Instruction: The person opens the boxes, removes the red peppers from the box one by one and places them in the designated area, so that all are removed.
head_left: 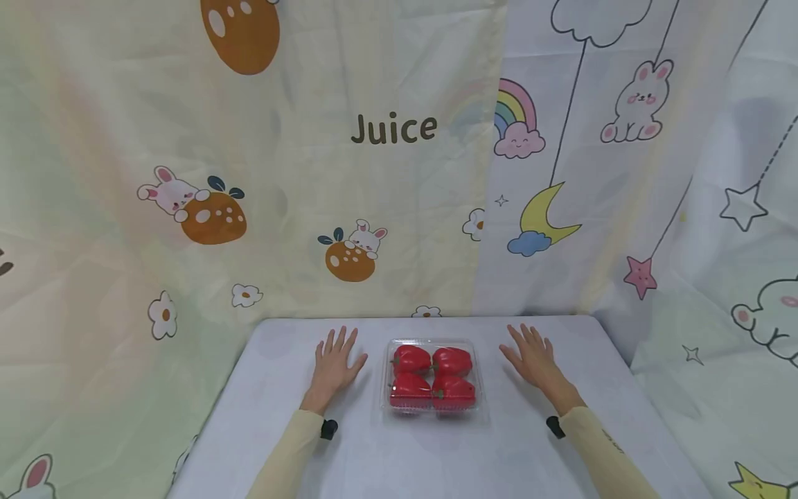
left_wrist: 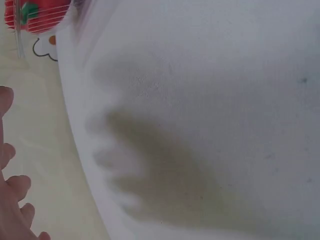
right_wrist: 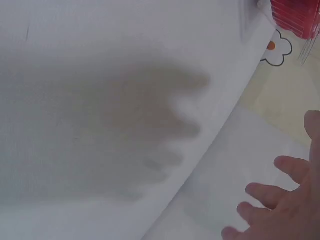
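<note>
Several red bell peppers with green stems sit in a clear plastic box at the middle of the white table. To the left of the box, my left hand hovers over the table with its fingers spread and nothing in it. My right hand is held likewise on the box's other side, palm down, fingers apart. In the left wrist view, a pepper shows through the ribbed box wall at the top left corner. The right wrist view catches another red pepper at its top right.
The white table ends at a far edge against a hanging cloth printed with rabbits, fruit and the word Juice. More printed cloth hangs along the right side. Dark wrist cameras are strapped at both sleeves.
</note>
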`<state>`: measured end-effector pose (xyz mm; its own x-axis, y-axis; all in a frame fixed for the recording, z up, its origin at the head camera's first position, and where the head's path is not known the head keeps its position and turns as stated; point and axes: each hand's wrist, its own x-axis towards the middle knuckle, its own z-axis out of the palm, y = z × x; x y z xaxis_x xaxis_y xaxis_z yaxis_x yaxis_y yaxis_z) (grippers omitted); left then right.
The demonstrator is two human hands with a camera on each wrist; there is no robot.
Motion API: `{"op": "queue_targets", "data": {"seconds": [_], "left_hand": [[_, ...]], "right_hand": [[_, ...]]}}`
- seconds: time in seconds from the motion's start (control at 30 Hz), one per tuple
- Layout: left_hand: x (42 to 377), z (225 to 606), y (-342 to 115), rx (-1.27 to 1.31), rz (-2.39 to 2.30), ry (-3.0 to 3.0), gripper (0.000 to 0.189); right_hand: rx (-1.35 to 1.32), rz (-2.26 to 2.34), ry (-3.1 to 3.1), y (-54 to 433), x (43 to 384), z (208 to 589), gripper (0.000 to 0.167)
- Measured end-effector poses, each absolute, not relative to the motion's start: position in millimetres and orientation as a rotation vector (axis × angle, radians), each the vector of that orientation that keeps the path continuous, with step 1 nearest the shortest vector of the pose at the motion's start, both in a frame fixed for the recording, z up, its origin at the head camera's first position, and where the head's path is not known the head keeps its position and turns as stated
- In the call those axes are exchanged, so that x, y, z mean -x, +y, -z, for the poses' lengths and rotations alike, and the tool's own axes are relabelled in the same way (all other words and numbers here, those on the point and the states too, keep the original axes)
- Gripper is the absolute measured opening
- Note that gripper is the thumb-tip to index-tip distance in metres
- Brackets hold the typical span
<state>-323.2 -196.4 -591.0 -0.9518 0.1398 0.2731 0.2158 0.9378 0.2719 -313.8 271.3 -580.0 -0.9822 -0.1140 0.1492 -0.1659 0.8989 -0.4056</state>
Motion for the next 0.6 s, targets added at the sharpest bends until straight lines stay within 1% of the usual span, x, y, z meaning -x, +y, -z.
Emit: {"op": "queue_targets", "data": {"seconds": [0.1, 0.17, 0.4, 0.6], "left_hand": [[322, 592, -194, 0.275, 0.491, -2.856, 0.070], [321, 594, -191, 0.265, 0.603, -2.867, 0.069], [319, 603, -183, 0.134, 1.349, -2.749, 0.056], [313, 613, -175, 0.125, 1.656, -2.558, 0.050]], "right_hand": [[-0.273, -0.629, -2.896, 268, 314, 577, 0.064], [-0.304, -0.620, -2.872, 265, 314, 575, 0.061], [-0.357, -0.581, -2.868, 252, 312, 563, 0.058], [-0.429, -0.579, -2.823, 239, 307, 552, 0.055]]}}
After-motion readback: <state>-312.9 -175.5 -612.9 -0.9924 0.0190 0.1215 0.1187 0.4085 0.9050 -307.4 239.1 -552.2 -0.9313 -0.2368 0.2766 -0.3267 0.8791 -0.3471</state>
